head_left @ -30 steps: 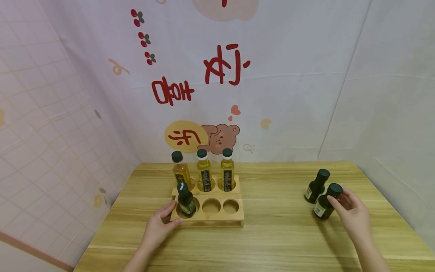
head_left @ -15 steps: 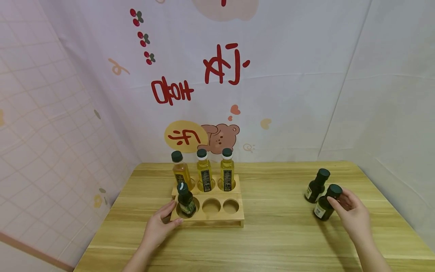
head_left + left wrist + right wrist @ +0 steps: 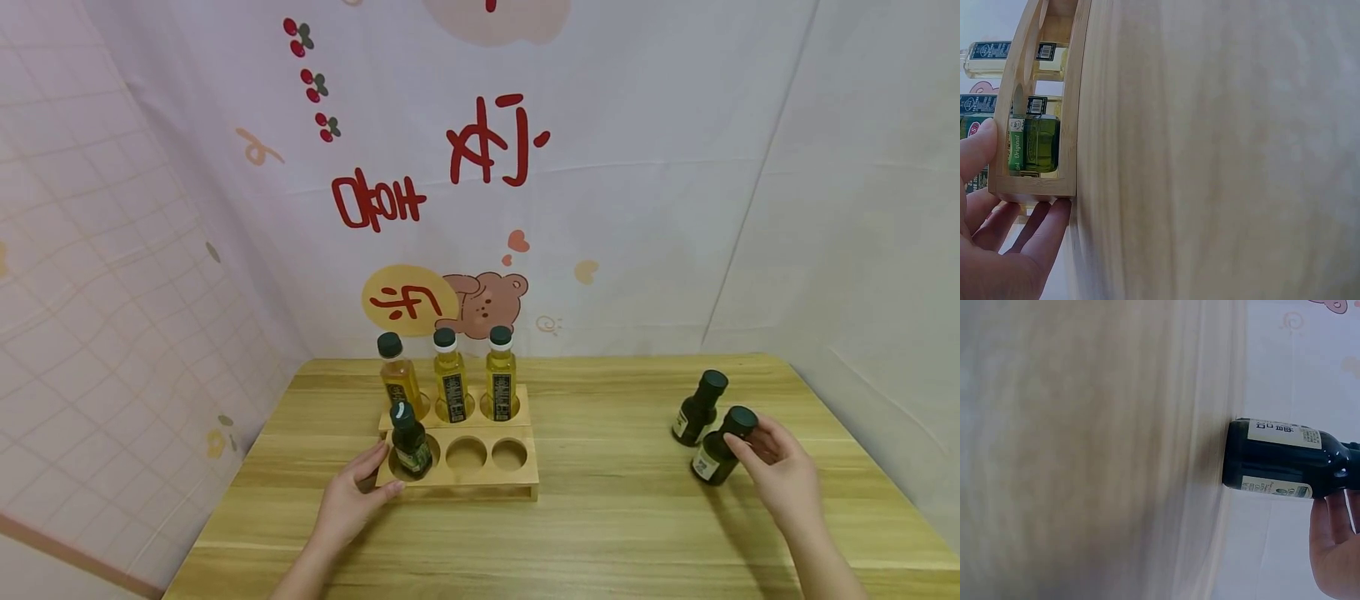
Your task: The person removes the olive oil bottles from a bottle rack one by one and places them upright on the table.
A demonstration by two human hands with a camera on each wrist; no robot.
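A two-step wooden bottle rack (image 3: 480,473) stands left of centre on the table. My left hand (image 3: 352,498) grips its left front corner, thumb at the front and fingers along the side end. One dark green bottle (image 3: 411,443) sits in the lower step's left hole, beside two unfilled holes. At the right, my right hand (image 3: 776,467) pinches another dark bottle (image 3: 716,457) by its neck. In the right wrist view this bottle (image 3: 1279,459) shows pale labels, its base at the tabletop; whether it touches is unclear. Just behind it stands a similar dark bottle (image 3: 697,410).
The rack's upper step holds an amber oil bottle (image 3: 401,379) and two yellow oil bottles, a middle one (image 3: 452,385) and a right one (image 3: 501,383). A wooden tabletop (image 3: 600,517) runs back to a printed cloth wall (image 3: 637,242).
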